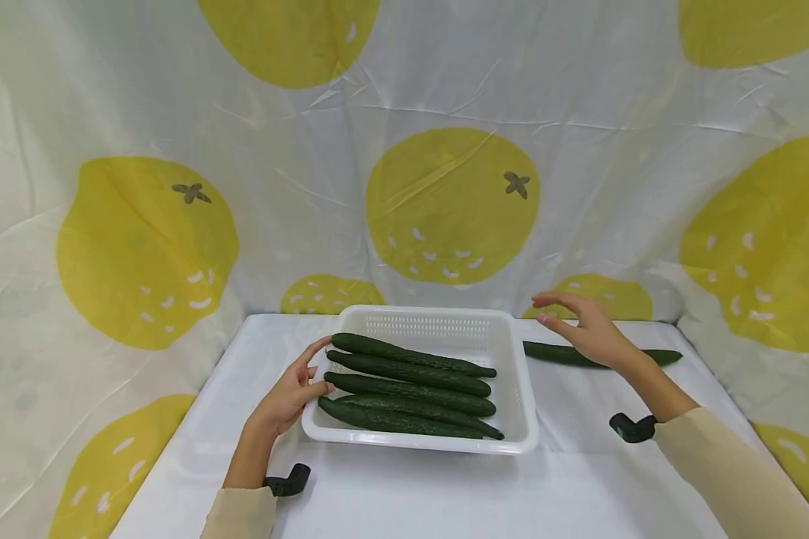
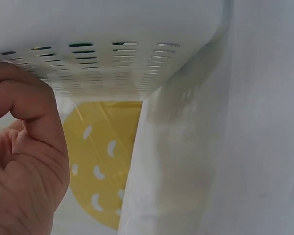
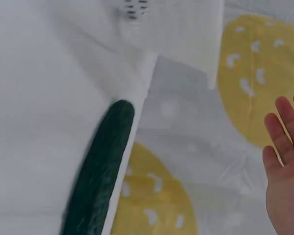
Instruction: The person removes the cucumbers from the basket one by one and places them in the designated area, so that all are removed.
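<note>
A white perforated plastic basket (image 1: 527, 389) stands mid-table with several dark green cucumbers (image 1: 411, 389) lying side by side in it. My left hand (image 1: 286, 397) grips its left rim, thumb over the edge. In the left wrist view the curled fingers (image 2: 39, 105) are against the slotted basket wall (image 2: 152, 24). To the right of the basket, one more cucumber (image 1: 661, 357) lies on the table, its middle hidden behind my right hand (image 1: 600, 337). That hand is raised, holding nothing, with thumb and fingers apart. The right wrist view shows its straight fingers (image 3: 284, 127) away from the cucumber (image 3: 100, 166).
A white cloth covers the table (image 1: 445, 494). Behind and on both sides hangs a white curtain (image 1: 297, 187) printed with big yellow fruit. Each wrist wears a small black camera mount (image 1: 288, 480); light beige sleeves (image 1: 728, 464) cover the forearms.
</note>
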A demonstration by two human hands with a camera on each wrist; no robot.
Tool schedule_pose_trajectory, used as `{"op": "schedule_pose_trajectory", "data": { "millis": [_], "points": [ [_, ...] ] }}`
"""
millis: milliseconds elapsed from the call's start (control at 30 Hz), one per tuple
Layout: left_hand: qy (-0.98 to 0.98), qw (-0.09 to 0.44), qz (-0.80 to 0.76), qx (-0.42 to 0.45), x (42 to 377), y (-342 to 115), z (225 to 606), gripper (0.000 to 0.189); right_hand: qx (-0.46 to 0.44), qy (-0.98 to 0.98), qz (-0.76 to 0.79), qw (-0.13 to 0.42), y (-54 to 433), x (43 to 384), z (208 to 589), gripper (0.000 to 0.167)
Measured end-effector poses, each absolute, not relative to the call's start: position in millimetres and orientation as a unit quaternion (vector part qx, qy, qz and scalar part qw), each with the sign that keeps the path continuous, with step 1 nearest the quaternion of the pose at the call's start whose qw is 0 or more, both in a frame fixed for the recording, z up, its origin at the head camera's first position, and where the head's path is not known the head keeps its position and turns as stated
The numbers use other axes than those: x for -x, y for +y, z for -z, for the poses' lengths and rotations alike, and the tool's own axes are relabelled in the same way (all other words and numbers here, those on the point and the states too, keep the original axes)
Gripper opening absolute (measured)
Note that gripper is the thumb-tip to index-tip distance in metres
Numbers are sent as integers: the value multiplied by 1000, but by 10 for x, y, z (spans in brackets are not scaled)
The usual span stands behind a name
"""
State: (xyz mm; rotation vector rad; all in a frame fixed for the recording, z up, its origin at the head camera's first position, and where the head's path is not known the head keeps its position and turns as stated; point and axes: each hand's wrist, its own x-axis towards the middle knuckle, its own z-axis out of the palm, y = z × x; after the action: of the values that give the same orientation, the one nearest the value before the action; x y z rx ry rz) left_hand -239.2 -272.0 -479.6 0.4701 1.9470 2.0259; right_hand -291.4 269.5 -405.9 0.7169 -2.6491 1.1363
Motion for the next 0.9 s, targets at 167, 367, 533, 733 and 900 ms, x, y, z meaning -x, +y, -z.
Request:
{"op": "schedule_pose_trajectory", "data": {
  "millis": [167, 367, 533, 733, 900],
  "points": [
    [700, 125, -686, -152, 2382, -2678, 4772, 88, -269, -880, -383, 78, 2392, 2909, 3905, 38],
    [710, 108, -680, -145, 2368, -2652, 4769, 86, -288, -867, -404, 49, 2050, 2928, 3787, 40],
    [719, 91, -674, -143, 2378, -2643, 4790, 79, -308, -858, -409, 31, 1753, 2956, 3729, 41],
    [719, 84, -675, -141, 2378, -2622, 4802, 64, -332, -846, -417, 2, 1457, 3009, 3754, 41],
    [728, 87, -668, -131, 2369, -2628, 4783, 64, -339, -849, -405, -15, 1306, 3062, 3818, 42]
  ]
}}
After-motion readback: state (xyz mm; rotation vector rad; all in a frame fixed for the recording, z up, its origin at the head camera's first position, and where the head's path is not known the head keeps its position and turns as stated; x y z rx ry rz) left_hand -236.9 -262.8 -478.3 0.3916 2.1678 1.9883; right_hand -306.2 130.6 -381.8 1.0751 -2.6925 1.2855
